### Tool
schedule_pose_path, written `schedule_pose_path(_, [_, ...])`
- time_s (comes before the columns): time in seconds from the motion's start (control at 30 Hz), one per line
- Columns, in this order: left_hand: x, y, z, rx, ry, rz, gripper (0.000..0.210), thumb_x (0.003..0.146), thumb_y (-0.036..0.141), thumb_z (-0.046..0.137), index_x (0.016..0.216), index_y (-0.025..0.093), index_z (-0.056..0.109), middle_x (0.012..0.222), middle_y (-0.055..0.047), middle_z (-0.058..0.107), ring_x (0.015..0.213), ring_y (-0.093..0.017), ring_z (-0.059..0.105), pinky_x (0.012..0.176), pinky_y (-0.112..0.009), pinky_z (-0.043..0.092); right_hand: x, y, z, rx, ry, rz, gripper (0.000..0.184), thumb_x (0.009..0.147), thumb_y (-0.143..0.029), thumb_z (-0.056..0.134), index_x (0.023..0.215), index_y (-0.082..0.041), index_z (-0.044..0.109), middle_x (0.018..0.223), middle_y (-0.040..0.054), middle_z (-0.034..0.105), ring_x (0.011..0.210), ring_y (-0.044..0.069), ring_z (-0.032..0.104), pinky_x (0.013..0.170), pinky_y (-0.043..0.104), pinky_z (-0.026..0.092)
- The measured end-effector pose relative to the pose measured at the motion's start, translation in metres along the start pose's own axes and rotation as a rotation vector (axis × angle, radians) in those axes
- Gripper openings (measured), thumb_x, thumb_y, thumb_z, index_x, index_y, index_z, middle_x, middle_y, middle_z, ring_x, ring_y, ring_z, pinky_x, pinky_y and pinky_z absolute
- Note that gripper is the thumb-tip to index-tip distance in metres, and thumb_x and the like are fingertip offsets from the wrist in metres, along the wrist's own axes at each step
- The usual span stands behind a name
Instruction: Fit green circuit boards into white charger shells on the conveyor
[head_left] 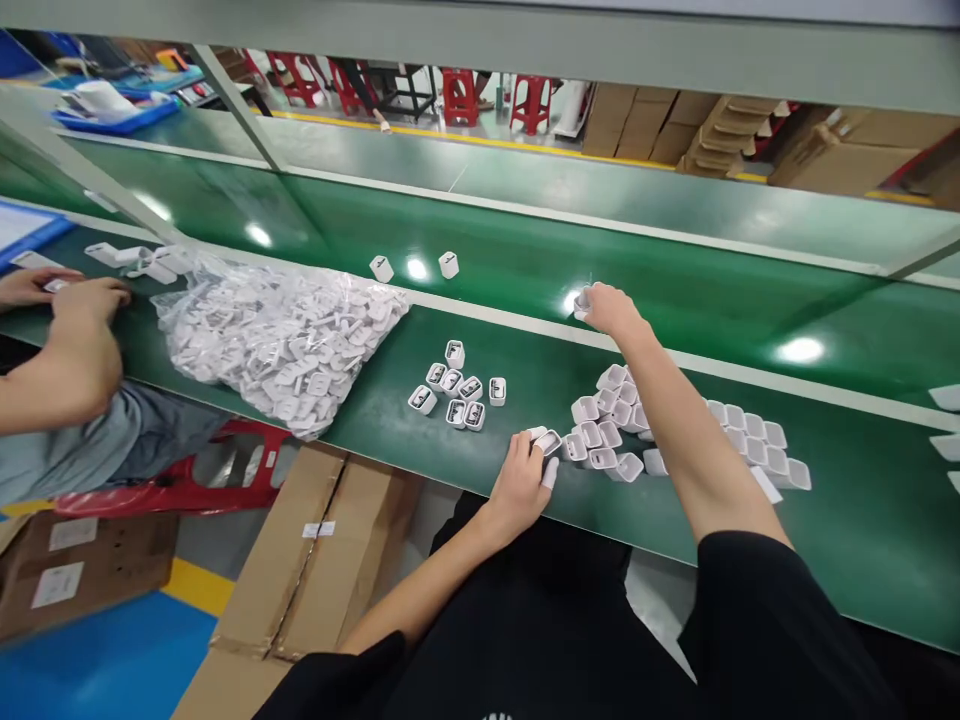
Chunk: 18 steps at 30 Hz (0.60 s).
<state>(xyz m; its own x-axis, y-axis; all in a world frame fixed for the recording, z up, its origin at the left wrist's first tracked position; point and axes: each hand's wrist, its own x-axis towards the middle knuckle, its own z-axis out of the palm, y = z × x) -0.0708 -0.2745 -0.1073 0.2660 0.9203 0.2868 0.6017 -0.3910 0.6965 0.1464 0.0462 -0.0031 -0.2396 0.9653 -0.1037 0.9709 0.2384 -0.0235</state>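
Observation:
My left hand (pixel 519 482) is closed around a small white plastic housing (pixel 550 442) at the table's near edge; white covers sit on some of its fingertips. Across the table, my right hand (pixel 611 308) is stretched out over the edge of the green belt, its fingers closed on another white housing (pixel 580 303). Just right of my left hand stands a group of open white housings (pixel 590 434), partly hidden by my right forearm. Further left on the table are several housings with dark parts inside (pixel 452 381).
A clear bag of small white parts (pixel 277 335) lies on the green table. Two housings (pixel 382 268) rest on the belt (pixel 510 260). At far left, a co-worker's hands (pixel 82 295) handle a white piece. Cardboard boxes (pixel 300 540) and a red stool (pixel 180 490) stand below.

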Motion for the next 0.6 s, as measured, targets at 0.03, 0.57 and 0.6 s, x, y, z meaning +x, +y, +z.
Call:
schedule_pose_path(0.03, [-0.001,-0.002,0.000,0.005,-0.011,0.009,0.031,0.117,0.020,0.052,0.147,0.022,0.061,0.146,-0.020,0.060,0.139,-0.038,0.065,0.119,-0.066,0.064,0.000,-0.002,-0.001,0.003,-0.020,0.013,0.035,0.103,-0.024,0.068,0.133,-0.013,0.081,0.134,0.0216,0.079,0.102,0.027,0.073,0.085,0.038,0.049])
schedule_pose_path(0.57, [0.061,-0.014,0.009,-0.255,-0.181,-0.077,0.056,0.112,0.015,0.050,0.168,0.022,0.047,0.172,-0.023,0.042,0.176,-0.039,0.042,0.148,-0.070,0.036,-0.140,-0.025,0.003,0.018,-0.104,-0.060,0.023,0.099,-0.017,0.065,0.109,-0.014,0.086,0.114,0.0202,0.089,0.110,0.033,0.079,0.112,0.047,0.037])
schedule_pose_path(0.6, [0.069,-0.016,0.009,-0.258,-0.197,-0.078,0.051,0.112,0.015,0.050,0.162,0.021,0.052,0.168,-0.022,0.046,0.173,-0.038,0.045,0.148,-0.068,0.036,-0.142,-0.025,0.003,0.029,-0.097,-0.054,0.024,0.101,-0.020,0.065,0.109,-0.014,0.086,0.113,0.0203,0.089,0.110,0.033,0.079,0.113,0.047,0.036])
